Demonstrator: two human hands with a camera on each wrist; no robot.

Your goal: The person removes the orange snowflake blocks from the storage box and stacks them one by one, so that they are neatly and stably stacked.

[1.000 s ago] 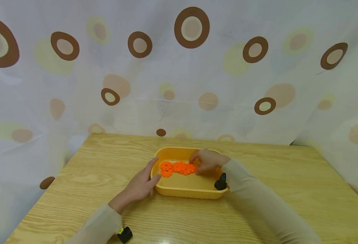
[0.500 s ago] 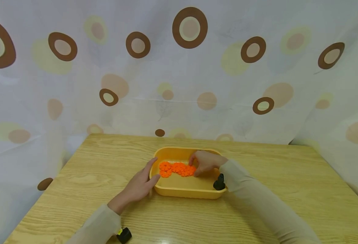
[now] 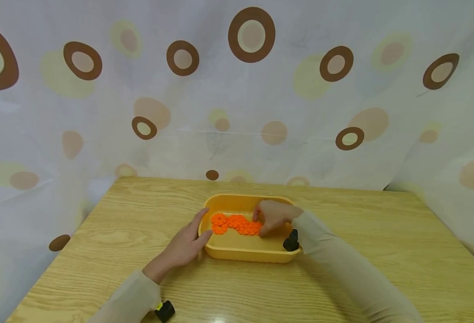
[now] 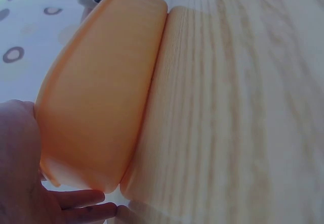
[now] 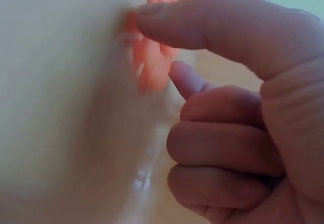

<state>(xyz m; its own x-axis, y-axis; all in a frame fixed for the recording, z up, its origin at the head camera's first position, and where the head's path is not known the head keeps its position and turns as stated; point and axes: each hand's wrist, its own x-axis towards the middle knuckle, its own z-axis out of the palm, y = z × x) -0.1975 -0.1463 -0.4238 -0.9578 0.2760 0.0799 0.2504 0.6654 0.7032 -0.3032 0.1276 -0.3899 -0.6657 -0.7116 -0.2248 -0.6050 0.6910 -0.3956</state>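
Note:
A yellow-orange plastic tray (image 3: 247,255) sits on the table with several orange flower-shaped discs (image 3: 236,222) in it, some overlapping. At its left end my left hand (image 3: 184,244) holds the wall, thumb over the rim. The left wrist view shows fingers (image 4: 81,198) against the outside of the tray. My right hand (image 3: 275,214) reaches inside, at the right end of the row of discs. In the right wrist view its thumb and index finger pinch an orange disc (image 5: 154,64) by the edge, while the other fingers are curled in.
The wooden table (image 3: 140,215) runs out on all sides of the tray. Behind it hangs a white curtain (image 3: 237,103) with brown and beige circles. Black wrist cameras (image 3: 165,311) are worn at both sleeves.
My right hand has dipped slightly lower, and the disc under its fingers has shifted a little to the right. The left hand stays on the tray.

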